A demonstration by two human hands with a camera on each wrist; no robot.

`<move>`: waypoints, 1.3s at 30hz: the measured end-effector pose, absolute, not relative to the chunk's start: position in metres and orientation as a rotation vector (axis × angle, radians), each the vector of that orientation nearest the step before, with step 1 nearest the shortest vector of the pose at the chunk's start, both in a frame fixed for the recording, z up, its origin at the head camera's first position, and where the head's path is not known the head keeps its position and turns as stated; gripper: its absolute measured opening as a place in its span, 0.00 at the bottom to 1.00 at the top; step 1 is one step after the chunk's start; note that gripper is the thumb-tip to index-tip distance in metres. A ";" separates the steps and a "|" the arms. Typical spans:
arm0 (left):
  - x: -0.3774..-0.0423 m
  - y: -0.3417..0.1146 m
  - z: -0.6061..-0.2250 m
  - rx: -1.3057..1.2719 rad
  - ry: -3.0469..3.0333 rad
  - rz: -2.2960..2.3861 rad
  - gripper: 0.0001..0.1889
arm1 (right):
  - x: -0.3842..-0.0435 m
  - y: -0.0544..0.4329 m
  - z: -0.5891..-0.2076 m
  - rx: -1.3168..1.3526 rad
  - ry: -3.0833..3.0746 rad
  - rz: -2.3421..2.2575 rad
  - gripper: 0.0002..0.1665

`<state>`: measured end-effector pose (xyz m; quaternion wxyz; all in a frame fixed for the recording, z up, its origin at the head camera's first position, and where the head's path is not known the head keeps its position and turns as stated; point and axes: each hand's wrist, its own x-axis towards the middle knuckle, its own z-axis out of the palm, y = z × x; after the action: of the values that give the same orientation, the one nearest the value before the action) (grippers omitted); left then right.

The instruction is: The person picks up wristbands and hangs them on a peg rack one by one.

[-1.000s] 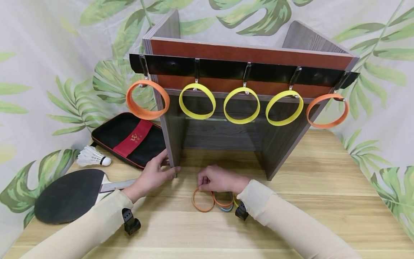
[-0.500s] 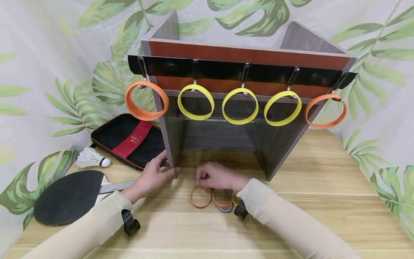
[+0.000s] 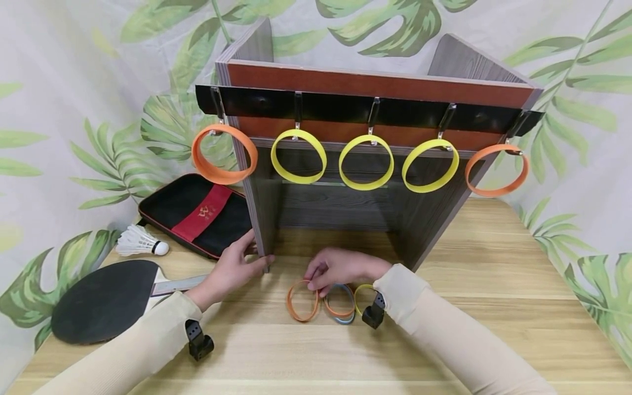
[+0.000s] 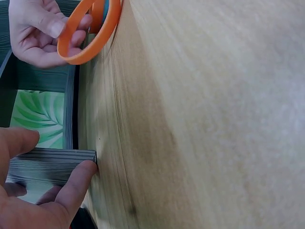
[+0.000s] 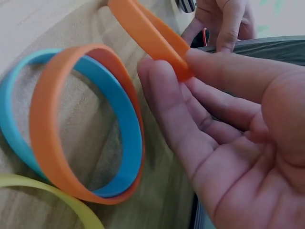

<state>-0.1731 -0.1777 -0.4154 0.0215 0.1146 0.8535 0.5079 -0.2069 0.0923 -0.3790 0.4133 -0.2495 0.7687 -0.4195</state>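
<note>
My left hand [image 3: 232,271] grips the lower front edge of the wooden stand's left side panel [image 4: 52,164], thumb on one face and fingers on the other. Between thumb and fingertips, my right hand [image 3: 343,269] pinches an orange wristband [image 5: 147,36], tilted up in front of the stand. Beside that hand, another orange wristband [image 5: 45,119] overlaps a blue wristband [image 5: 128,138] on the table. A yellow wristband [image 5: 71,200] lies next to them, partly hidden in the head view by the right wrist's camera.
Across the stand's front runs a black strip [image 3: 336,107] with several hooks, each bearing an orange or yellow wristband [image 3: 365,186]. To the left lie a black-and-red case [image 3: 170,203], a shuttlecock [image 3: 138,241] and a table tennis bat [image 3: 103,302]. A leaf-patterned cloth hangs behind.
My right hand has shifted slightly right and turned, and the orange wristband it pinches is tilted up more. More of the loose bands shows. My left hand stays on the panel.
</note>
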 end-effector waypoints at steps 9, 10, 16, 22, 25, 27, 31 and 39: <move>-0.172 -0.176 -0.413 0.382 2.635 1.613 0.35 | -0.202 0.096 -0.371 -0.645 1.858 -1.213 0.16; -0.171 -0.176 -0.414 0.388 2.634 1.617 0.35 | -0.200 0.096 -0.368 -0.656 1.863 -1.228 0.17; -0.170 -0.176 -0.417 0.429 2.667 1.608 0.32 | -0.184 0.093 -0.344 -0.772 1.893 -1.366 0.14; -0.170 -0.176 -0.413 0.472 2.695 1.611 0.27 | -0.165 0.088 -0.311 -0.909 1.902 -1.542 0.12; -0.170 -0.176 -0.412 0.464 2.703 1.592 0.27 | -0.156 0.086 -0.295 -0.971 1.898 -1.626 0.13; -0.169 -0.176 -0.412 0.461 2.703 1.581 0.28 | -0.151 0.085 -0.287 -1.007 1.903 -1.681 0.14; -0.169 -0.175 -0.411 0.429 2.684 1.569 0.30 | -0.143 0.084 -0.271 -1.059 1.903 -1.815 0.14; -0.169 -0.174 -0.410 0.379 2.652 1.590 0.32 | -0.136 0.085 -0.237 -1.129 1.945 -2.033 0.12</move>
<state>-0.1686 -0.1740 -0.4098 0.0130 0.1215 0.8513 0.5103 -0.1363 0.0855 -0.2372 0.0548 -0.3718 0.6406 -0.6697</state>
